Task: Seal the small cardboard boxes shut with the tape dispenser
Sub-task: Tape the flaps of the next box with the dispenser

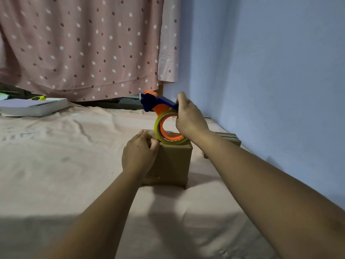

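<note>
The pink-sheeted bed (56, 165) carries a small cardboard box (173, 163) near its middle, with a second box (231, 138) behind it by the wall. The blue-and-orange tape dispenser (158, 105) rests its roll on the near box's top. The right hand (188, 118) has its grip wrapped round the dispenser. The left hand (138, 156) clasps the box's top left edge.

Pink bed (56, 165): cardboard box (173, 161) mid, 2nd box (231, 138) right of it, maybe white book (35, 107) far left.
</note>
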